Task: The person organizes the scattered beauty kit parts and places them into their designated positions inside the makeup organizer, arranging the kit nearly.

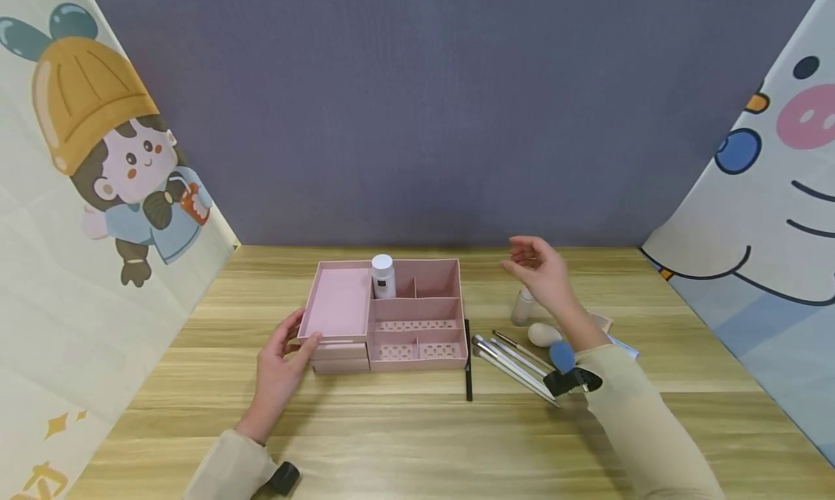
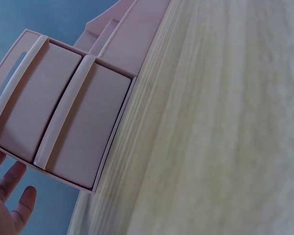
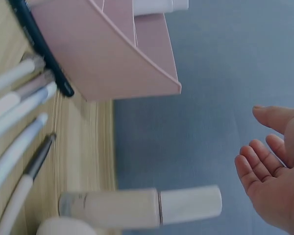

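Observation:
A pink desk organizer (image 1: pixel 417 311) has a flat tray top and two drawers (image 2: pixel 88 117) on its left part, and open compartments on its right. My left hand (image 1: pixel 280 362) rests at its front left corner, thumb by the front edge and fingers spread along the side. A white capped bottle (image 1: pixel 383 279) stands upright in a back compartment. Raised to the right of the organizer, my right hand (image 1: pixel 541 272) holds nothing, its fingers loosely bent. Below it on the table stands a beige bottle with a white cap (image 3: pixel 137 208), partly hidden by the hand in the head view.
Several makeup brushes (image 1: pixel 515 366) lie right of the organizer. A black pencil (image 1: pixel 468 369) lies along its right side. Near my right wrist are a white egg-shaped sponge (image 1: pixel 543 334) and a blue round piece (image 1: pixel 562 356). A grey-blue panel (image 1: pixel 424 123) closes off the back.

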The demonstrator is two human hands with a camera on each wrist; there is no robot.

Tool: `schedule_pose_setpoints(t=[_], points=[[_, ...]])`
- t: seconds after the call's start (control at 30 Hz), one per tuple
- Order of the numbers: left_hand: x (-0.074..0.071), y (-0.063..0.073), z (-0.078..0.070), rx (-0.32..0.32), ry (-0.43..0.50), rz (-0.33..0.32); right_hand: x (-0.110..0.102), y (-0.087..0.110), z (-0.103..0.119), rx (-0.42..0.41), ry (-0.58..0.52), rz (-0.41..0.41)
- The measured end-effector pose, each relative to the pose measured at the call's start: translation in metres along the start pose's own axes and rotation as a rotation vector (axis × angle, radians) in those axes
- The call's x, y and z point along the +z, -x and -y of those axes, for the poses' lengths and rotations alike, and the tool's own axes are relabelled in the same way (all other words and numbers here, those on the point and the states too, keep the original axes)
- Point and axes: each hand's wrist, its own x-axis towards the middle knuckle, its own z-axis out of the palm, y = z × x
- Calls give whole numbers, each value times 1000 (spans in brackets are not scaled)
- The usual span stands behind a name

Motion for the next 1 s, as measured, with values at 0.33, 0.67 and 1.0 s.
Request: schedule_pose_setpoints(t=[0.33,0.67,1.0], points=[[-1,0,-2,4,-12,1,-20,9,-19,20,26,-50],[-1,0,-4,-5,-23,3,-33,21,-36,94,101,-64],[-1,1,-3,-8,-28,10,-34,36,-59,155,122,-36]])
